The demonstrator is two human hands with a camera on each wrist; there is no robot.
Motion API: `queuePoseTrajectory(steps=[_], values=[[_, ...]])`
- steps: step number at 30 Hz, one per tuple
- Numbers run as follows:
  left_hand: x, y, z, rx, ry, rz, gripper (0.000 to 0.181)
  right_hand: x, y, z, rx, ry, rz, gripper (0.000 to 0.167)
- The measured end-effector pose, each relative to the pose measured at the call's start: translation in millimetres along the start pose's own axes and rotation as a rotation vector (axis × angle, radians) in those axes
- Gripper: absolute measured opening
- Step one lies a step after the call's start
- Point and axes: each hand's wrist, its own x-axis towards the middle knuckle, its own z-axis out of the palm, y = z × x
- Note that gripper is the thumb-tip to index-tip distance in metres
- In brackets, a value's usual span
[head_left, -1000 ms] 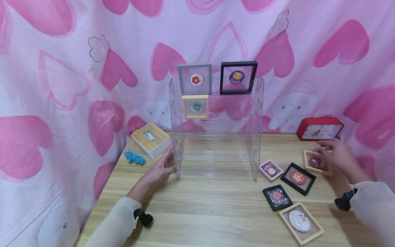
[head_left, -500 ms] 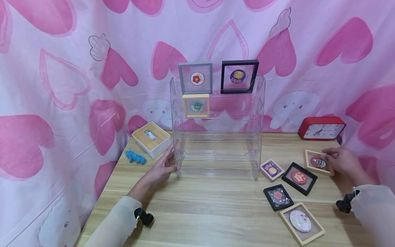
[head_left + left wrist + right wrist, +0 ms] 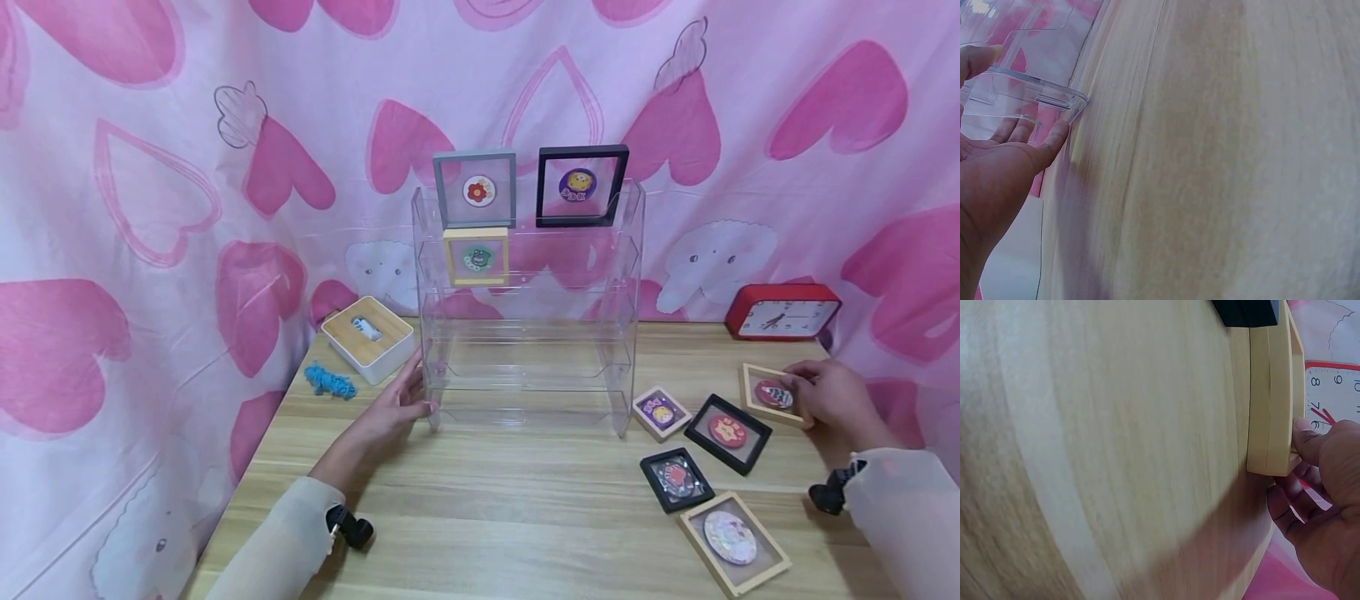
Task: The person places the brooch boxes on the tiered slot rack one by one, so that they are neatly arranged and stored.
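Observation:
A clear acrylic display stand [image 3: 525,408] stands mid-table with several shelves. My left hand [image 3: 393,404] holds its left side panel low down, thumb at the front edge and fingers along the outside. On its top shelf are a grey frame [image 3: 512,192] with a flower badge and a black frame [image 3: 545,187] with a purple badge; a small wooden frame [image 3: 476,282] with a green badge sits one shelf lower. At the right, my right hand [image 3: 832,396] pinches the corner of a light wooden frame [image 3: 753,385] with a red badge, lying on the table, thumb on its face.
Several framed badges lie at the right, including a small wooden one [image 3: 662,413], two black ones [image 3: 727,432] and a larger wooden one [image 3: 729,537]. A red clock [image 3: 783,312] stands behind. Left are a wood-lidded box [image 3: 367,337] and a blue cord bundle [image 3: 330,382].
My right hand has come down from near the clock onto the right edge of the wooden frame and settled there. The left hand keeps its place on the stand.

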Motion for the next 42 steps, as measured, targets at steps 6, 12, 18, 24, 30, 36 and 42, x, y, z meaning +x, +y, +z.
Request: queuePoseTrajectory(steps=[6,12,18,24,30,36,42], values=[[-0.8,0.8,1.1,-0.013,-0.009,0.008,0.105,-3.1,0.6,-0.5,0.037,-0.014,0.007,0.035],[-0.8,1.2,1.6,-0.023,-0.002,-0.003,0.106,-4.2,-0.7,-2.4,0.019,0.032,0.010,0.037],[-0.2,0.8,2.5,-0.017,-0.005,0.020,0.108,-5.6,-3.2,-7.0,0.000,0.104,-0.054,0.032],[-0.7,1.5,3.5,-0.028,-0.025,0.063,0.110,-6.5,-15.6,-12.3,-0.028,0.203,-0.142,0.029],[-1.5,1.5,2.9,-0.011,-0.012,0.047,0.108,-6.8,-41.7,-16.9,-0.032,0.320,-0.248,0.030],[-1.4,1.1,2.6,-0.013,-0.007,0.031,0.107,-7.6,-72.4,-23.8,-0.006,0.491,-0.392,0.025],[-1.1,0.7,2.7,-0.021,-0.020,0.058,0.107,-11.4,-111.7,-38.0,0.052,0.561,-0.456,0.024]])
